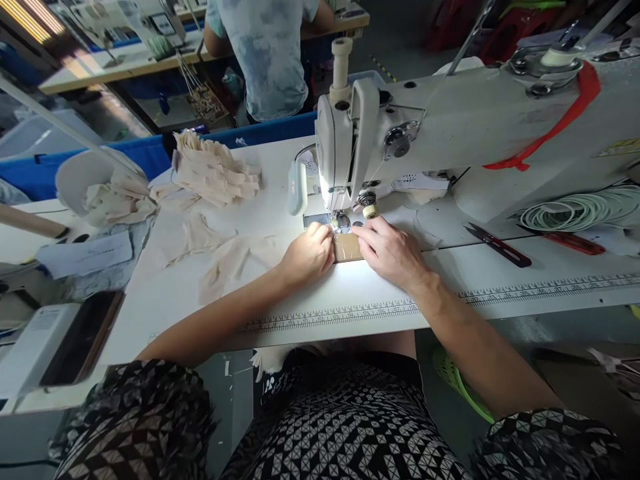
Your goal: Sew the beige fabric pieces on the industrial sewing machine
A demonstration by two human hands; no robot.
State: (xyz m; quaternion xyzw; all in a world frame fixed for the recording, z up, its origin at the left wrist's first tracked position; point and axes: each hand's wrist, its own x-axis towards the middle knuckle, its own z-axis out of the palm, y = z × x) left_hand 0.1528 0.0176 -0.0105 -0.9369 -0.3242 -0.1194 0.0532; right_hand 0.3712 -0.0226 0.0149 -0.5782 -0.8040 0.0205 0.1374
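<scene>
Sewing machine: the machine [450,143] stands before you, its lit needle area [340,222] just beyond and between your hands.
Left hand: your left hand [309,253] has its fingers curled together, tips at the needle area's left side; whether they pinch anything, you cannot tell from here.
Right hand: your right hand [393,250] reaches in from the other side, index finger stretched toward the needle area, the others bent; any grip is hidden.
Brown patch: the patch [347,248] lies between your hands; if its edge is loose, cloth or a fingertip could catch on it.
Needle risk: with both sets of fingertips this close, a stray press that starts the machine could bring a puncture.
Pale cloth: loose pieces [227,267] lie near your left forearm; a sweep of that arm could drag them out of place.
Snips: the dark-bladed snips [500,245] lie to the right of your right hand; reaching back without looking could mean a nick.
Red ribbon: its end [560,137] hangs down the machine arm, and a passing sleeve might snag it.
</scene>
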